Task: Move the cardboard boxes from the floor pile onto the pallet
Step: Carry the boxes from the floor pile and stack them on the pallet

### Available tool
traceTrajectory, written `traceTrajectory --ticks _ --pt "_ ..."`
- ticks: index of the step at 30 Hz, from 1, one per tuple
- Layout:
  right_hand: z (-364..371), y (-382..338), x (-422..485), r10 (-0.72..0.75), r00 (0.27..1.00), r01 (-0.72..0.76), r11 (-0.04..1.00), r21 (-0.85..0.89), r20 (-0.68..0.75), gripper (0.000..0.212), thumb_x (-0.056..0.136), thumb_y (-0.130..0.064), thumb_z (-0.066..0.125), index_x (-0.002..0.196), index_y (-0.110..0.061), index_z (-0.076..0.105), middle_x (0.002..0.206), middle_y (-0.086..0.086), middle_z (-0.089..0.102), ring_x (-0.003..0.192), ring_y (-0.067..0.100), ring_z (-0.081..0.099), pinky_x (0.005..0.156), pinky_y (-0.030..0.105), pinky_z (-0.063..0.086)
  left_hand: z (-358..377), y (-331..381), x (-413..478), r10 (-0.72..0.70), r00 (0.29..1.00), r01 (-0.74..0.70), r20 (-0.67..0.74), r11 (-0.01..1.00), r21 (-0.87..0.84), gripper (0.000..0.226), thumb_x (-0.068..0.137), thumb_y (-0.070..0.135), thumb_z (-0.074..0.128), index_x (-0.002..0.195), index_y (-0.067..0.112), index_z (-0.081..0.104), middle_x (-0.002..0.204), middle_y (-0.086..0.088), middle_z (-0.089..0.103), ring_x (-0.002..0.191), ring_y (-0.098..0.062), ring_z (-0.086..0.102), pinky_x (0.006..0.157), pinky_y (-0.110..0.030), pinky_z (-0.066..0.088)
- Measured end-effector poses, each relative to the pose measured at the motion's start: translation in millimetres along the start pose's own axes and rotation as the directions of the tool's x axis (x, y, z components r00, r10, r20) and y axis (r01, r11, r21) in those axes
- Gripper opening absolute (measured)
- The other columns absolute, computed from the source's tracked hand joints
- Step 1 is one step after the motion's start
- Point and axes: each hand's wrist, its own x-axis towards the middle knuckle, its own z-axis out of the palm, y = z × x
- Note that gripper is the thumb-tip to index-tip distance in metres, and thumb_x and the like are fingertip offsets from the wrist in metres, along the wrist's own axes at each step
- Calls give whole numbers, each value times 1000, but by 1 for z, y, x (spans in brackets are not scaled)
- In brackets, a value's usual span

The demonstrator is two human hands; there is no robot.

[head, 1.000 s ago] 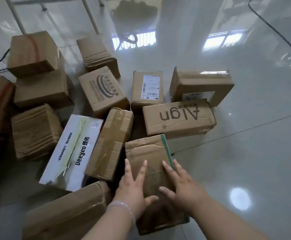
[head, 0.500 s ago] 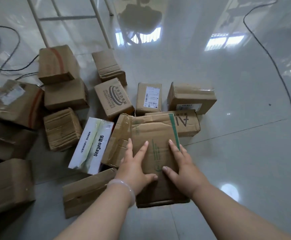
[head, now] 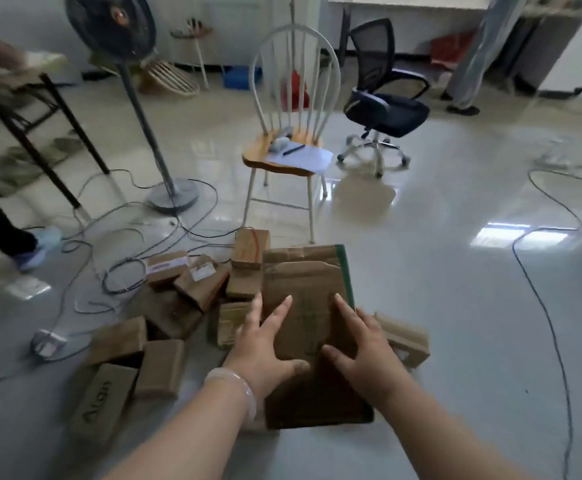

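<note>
I hold a worn cardboard box with a green tape edge [head: 303, 282] up off the floor, in front of me. My left hand [head: 265, 344] grips its near left part, fingers spread over the top face. My right hand [head: 362, 348] grips the near right part the same way. The floor pile of cardboard boxes [head: 192, 289] lies below and to the left, with an "Algn" box [head: 102, 403] nearest me. One more box [head: 407, 337] shows behind my right hand. No pallet is in view.
A wooden chair [head: 282, 157] with papers stands just beyond the pile. A standing fan [head: 172, 199] is at its left, and an office chair [head: 386, 112] at the back. Cables [head: 556, 341] run over the glossy floor. A person's foot [head: 40, 244] is at the left.
The box has risen off the pile in both hands. My view has swung up from the floor to the room, so the pile now lies lower left.
</note>
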Motion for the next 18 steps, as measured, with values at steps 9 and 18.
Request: traceTrajectory --ticks 9,18 --pt "23 -200 -65 -361 898 384 922 -48 251 86 87 -48 67 136 -75 3 156 -16 15 138 17 31 111 40 36 -150 -21 -200 -268 904 229 -334 962 -152 104 70 57 78 138 71 0 146 1 28 134 -22 34 113 -43 34" --pt "187 -376 -137 -600 609 676 735 57 519 93 84 -43 74 144 -63 6 159 -4 19 142 20 28 113 34 34 -239 -148 -398 -455 683 370 -572 890 -267 102 76 53 76 150 52 7 163 1 2 149 -23 8 122 -37 13"
